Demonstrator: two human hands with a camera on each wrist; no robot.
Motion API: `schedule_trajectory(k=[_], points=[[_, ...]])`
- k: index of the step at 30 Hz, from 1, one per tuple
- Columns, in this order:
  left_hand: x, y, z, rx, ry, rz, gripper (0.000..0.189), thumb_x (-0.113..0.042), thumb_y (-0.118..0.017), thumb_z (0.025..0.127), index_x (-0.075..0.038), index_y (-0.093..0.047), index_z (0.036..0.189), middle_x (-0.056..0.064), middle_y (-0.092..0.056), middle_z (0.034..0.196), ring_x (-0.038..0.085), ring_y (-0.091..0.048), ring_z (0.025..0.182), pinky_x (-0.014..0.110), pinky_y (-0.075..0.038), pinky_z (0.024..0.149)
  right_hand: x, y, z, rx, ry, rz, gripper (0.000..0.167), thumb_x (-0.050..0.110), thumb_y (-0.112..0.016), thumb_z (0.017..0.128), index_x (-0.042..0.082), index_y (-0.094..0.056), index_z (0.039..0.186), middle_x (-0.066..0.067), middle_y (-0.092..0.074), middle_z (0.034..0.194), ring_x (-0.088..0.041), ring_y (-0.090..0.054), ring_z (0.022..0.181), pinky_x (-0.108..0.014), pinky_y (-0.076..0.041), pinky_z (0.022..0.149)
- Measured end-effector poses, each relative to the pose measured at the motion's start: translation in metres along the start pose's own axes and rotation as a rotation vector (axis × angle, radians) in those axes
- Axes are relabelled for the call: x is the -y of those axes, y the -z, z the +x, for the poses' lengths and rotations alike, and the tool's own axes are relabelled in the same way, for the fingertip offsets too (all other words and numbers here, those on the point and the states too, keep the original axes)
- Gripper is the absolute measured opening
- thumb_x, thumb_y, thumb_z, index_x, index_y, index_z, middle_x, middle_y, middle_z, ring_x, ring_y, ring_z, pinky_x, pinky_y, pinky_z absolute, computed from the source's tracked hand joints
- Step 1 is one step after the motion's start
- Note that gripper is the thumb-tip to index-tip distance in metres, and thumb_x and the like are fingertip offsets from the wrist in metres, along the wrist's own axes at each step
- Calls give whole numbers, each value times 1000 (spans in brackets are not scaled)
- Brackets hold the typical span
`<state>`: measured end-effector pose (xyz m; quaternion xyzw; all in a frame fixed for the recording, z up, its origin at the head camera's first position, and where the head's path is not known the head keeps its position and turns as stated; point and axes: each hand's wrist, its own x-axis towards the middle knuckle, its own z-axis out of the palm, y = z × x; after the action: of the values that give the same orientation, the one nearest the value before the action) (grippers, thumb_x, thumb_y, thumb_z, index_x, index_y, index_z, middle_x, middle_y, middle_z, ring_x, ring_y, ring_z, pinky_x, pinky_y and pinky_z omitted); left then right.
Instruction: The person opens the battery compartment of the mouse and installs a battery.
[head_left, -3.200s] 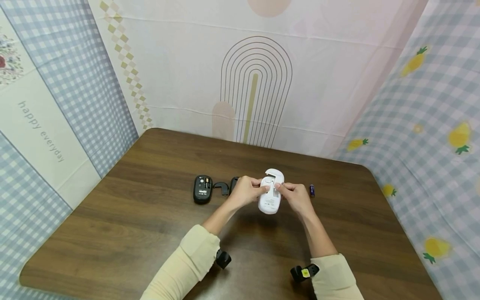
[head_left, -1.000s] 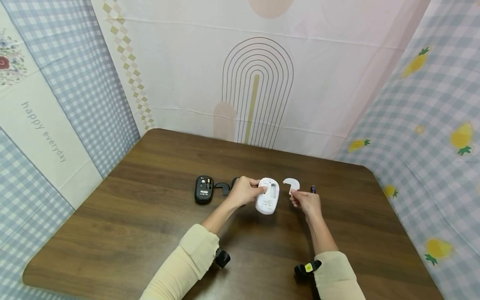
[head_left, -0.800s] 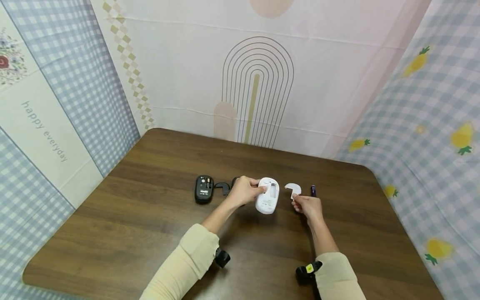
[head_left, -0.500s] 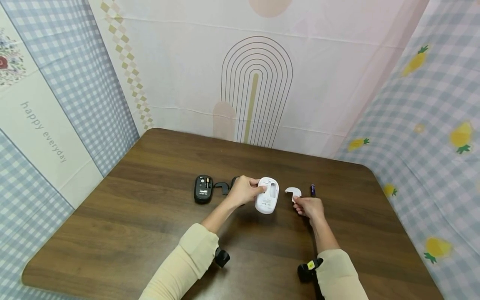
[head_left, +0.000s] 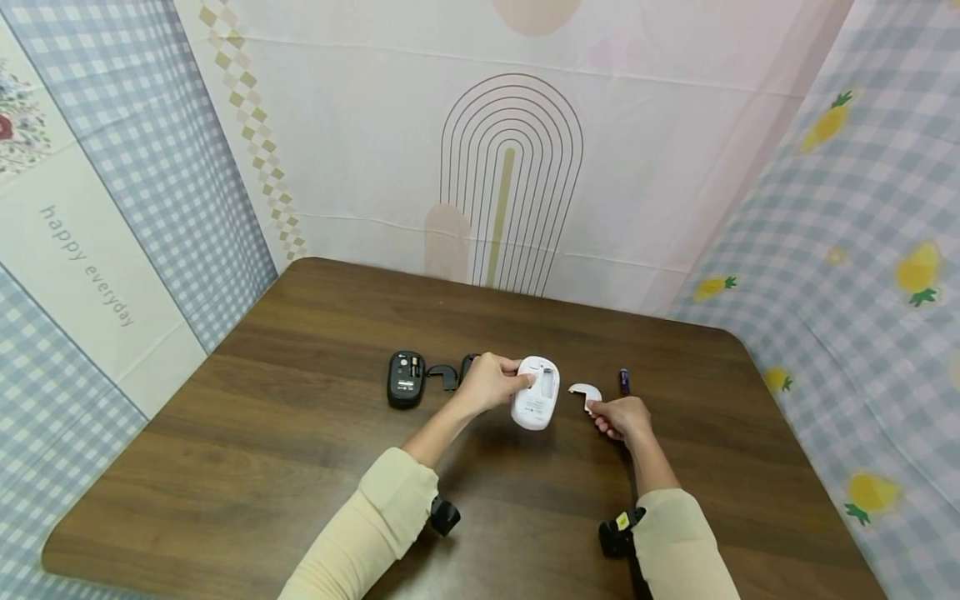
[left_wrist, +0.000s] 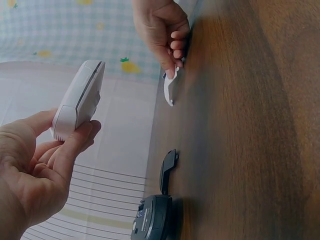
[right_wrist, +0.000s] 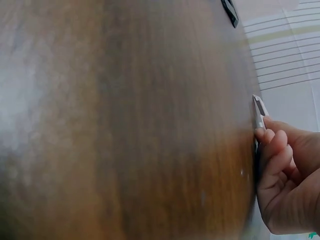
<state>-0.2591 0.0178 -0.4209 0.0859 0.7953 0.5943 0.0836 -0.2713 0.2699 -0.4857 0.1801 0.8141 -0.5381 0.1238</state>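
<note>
My left hand [head_left: 491, 383] holds a white computer mouse [head_left: 534, 408] above the table, its underside and uncovered battery slot turned toward the head camera. The thumb lies on the underside. In the left wrist view the white mouse [left_wrist: 80, 100] is seen edge-on between thumb and fingers. To its right, my right hand [head_left: 622, 417] pinches the curved white battery cover [head_left: 584, 390] low over the table; whether the cover touches the wood I cannot tell. The right wrist view shows the cover [right_wrist: 259, 112] at the right hand's fingertips [right_wrist: 270, 135].
On the wooden table [head_left: 300, 467], a black mouse [head_left: 406, 379] lies underside up with its battery slot uncovered. Beside it is a black battery cover [head_left: 444, 375]. Another black item [head_left: 468, 363] is partly hidden behind the left hand. A purple battery [head_left: 624, 381] lies beyond the right hand.
Earlier both hands were on the white mouse with its cover partly off. The right hand has since drawn the cover away rightward and lowered it nearer the table; the left hand has barely moved.
</note>
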Motion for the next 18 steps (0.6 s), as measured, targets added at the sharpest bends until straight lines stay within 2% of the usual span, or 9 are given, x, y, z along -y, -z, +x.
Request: schedule_trajectory(k=[5, 12, 18], points=[[-1, 0, -1, 3, 2, -3, 32, -13, -71, 82, 2, -66, 110, 14, -69, 86, 17, -67, 63, 41, -54, 65, -1, 3, 3, 33, -5, -59, 28, 20, -65, 85, 5, -66, 62, 6, -51, 45, -1, -45, 38, -15, -37, 38], [-1, 1, -2, 9, 3, -8, 33, -13, -71, 82, 3, -66, 110, 14, -69, 87, 17, -66, 64, 40, -54, 65, 0, 8, 6, 97, -15, -73, 29, 19, -65, 86, 5, -64, 60, 6, -50, 44, -1, -43, 38, -16, -36, 37], [-1, 2, -1, 8, -4, -8, 33, -12, -71, 82, 3, -65, 111, 14, -69, 86, 17, -66, 64, 40, -54, 64, 1, 10, 7, 116, -30, -60, 30, 18, -64, 87, 6, -63, 60, 6, -50, 45, -1, -42, 37, -15, -37, 38]])
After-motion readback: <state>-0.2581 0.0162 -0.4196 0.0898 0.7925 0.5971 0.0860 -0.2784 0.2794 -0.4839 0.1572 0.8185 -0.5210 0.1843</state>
